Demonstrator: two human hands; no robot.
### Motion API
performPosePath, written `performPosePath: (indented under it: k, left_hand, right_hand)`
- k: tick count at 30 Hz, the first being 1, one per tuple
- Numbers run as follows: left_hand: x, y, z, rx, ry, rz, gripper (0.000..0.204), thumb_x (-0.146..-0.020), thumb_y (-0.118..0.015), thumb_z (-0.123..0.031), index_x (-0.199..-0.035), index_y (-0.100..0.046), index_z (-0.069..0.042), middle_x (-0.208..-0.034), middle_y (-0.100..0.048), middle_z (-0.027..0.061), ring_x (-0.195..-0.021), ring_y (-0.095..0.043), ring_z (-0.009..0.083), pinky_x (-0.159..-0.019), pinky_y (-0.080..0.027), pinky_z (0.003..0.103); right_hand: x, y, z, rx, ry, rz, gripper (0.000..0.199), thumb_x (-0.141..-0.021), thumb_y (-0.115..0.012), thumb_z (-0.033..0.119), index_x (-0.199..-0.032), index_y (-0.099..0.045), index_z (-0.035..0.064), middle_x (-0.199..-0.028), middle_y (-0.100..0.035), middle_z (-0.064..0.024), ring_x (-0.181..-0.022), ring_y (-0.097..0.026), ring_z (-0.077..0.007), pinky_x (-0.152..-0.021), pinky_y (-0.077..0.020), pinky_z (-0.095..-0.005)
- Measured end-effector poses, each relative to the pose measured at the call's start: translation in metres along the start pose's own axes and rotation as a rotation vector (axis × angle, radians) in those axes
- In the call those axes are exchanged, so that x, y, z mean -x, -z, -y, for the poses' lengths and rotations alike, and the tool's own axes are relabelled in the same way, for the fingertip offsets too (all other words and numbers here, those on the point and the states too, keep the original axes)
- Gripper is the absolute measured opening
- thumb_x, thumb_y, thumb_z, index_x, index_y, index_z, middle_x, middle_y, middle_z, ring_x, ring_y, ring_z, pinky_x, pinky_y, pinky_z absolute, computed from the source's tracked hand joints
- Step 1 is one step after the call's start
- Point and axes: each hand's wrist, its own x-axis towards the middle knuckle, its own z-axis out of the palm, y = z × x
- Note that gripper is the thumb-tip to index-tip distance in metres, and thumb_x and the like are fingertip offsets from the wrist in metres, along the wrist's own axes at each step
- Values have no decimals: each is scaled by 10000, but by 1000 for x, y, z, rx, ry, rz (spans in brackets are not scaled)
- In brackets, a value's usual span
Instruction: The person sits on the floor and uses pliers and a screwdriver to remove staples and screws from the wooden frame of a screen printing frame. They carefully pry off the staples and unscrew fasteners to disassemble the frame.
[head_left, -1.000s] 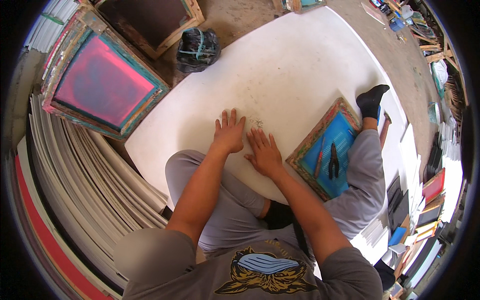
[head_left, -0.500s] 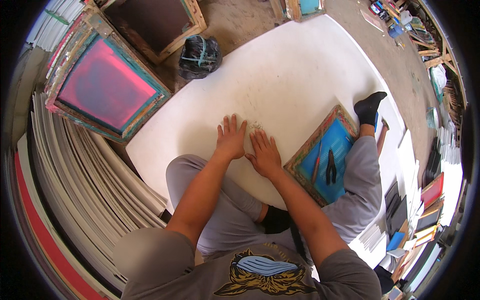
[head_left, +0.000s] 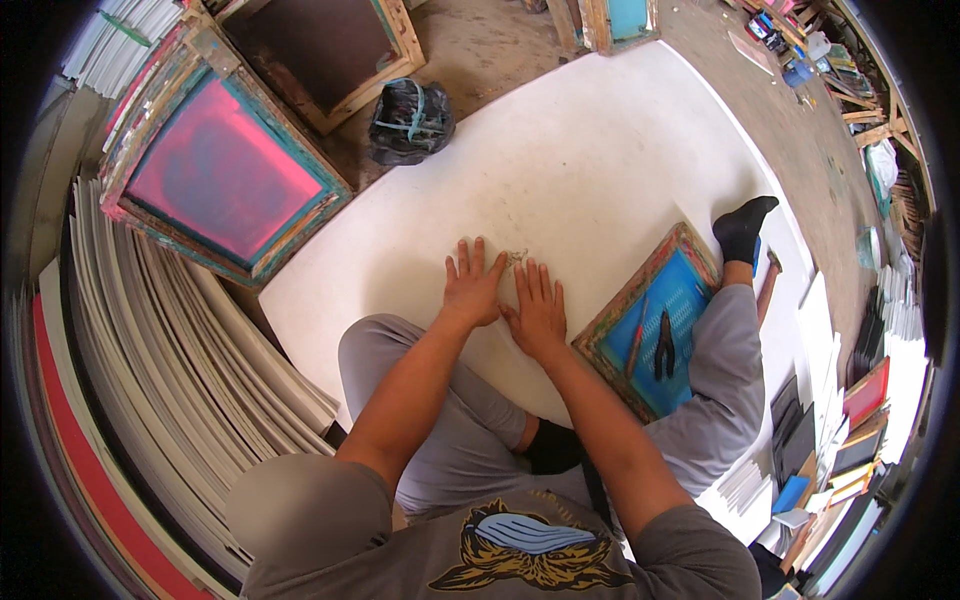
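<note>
Grey wall [head_left: 52, 150] left of pink-panelled frame [head_left: 228, 165]; brown, smudged floor [head_left: 815, 165] to its right; timber rack [head_left: 888, 130] farther right.

The left hand [head_left: 473, 293] and the right hand [head_left: 539, 312] are placed palm down on a big white board [head_left: 580, 190], beside some tiny bits [head_left: 516, 256]. Black pliers [head_left: 665, 345] and a thin red tool [head_left: 636, 342] are laid on a blue wood-framed screen [head_left: 682, 288]. A black bag [head_left: 435, 120] is tied with blue string [head_left: 415, 124].

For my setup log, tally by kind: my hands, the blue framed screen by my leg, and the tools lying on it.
Left hand and right hand: 2
Blue framed screen: 1
Pliers: 1
Slim reddish tool: 1
Total: 5
</note>
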Motion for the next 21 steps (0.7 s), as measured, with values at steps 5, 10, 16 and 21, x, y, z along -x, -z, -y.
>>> performPosePath:
  k: [5, 10, 16, 21]
  left_hand:
    - [-8, -16, 7, -23, 25, -34, 1135, -690, -867, -413, -1610, -232, -215, -1679, -40, 229, -1532, -14, 490, -1206, -125, 642]
    - [-11, -12, 9, 10, 53, -68, 991, -779, -792, -309, -1602, -252, -196, -1685, -83, 187, -1536, -62, 472, -1207, -150, 636]
    - [-7, -5, 4, 53, 72, -39, 788, -866, -610, -183, -1591, -300, -167, -1680, -104, 203, -1536, -66, 472, -1208, -130, 630]
    - [-5, -8, 0, 54, 59, -47, 767, -876, -588, -184, -1589, -306, -166, -1677, -96, 221, -1529, -65, 494, -1204, -134, 632]
  right_hand:
    - [7, -11, 9, 32, 103, 27, 784, -956, -597, 436, -1589, -273, 106, -1666, -232, -96, -1533, -219, -295, -1204, -220, -566]
    - [-13, -10, 5, 3, 102, -31, 761, -921, -651, 345, -1569, -334, 103, -1640, -291, -117, -1525, -241, -307, -1222, -209, -518]
    - [-24, -10, -11, -162, -188, -230, 613, -894, -689, 401, -1389, -550, 66, -1299, -574, -139, -1214, -528, -329, -1011, -437, -450]
    - [-47, -18, -5, -93, -204, -338, 573, -863, -729, 364, -1332, -596, 63, -1164, -597, -116, -1073, -562, -315, -879, -479, -436]
